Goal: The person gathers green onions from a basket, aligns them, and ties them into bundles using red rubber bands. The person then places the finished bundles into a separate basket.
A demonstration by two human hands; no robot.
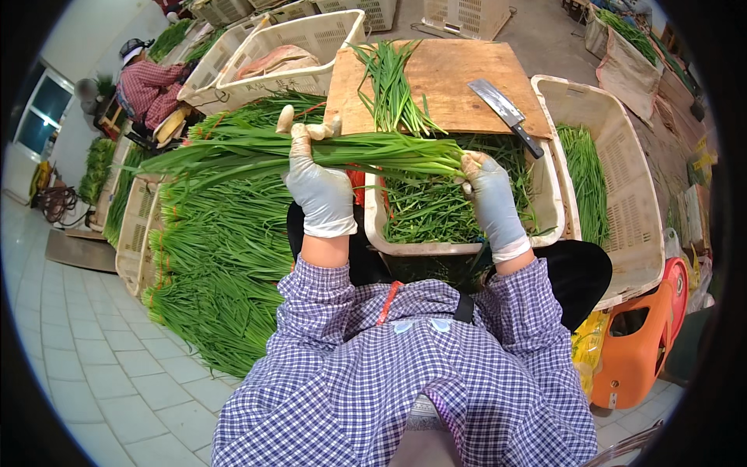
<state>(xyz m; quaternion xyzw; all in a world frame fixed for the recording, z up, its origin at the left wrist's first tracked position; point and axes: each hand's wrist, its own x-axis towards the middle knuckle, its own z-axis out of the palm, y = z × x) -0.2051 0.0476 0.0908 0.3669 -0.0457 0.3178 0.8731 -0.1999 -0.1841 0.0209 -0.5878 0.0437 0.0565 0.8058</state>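
Observation:
A bunch of green Chinese chives (373, 150) stretches level between my two gloved hands. My left hand (318, 181) holds it near the middle, with thumb and some fingers showing above the leaves. At the pale stem ends, my right hand (489, 190) grips the bunch. Below it, a white plastic crate (461, 249) holds loose green leaves and trimmings. Across the crate's far side lies a wooden board (455, 64), bearing a smaller heap of chives (388, 87) and a cleaver (496, 102) with a black handle.
Tied bunches of chives (222, 251) are piled at my left. A tall crate (636, 192) with more chives stands at my right, near an orange plastic stool (627, 356). Beyond the pile stand white crates (292, 35); a person (149, 87) sits at the upper left.

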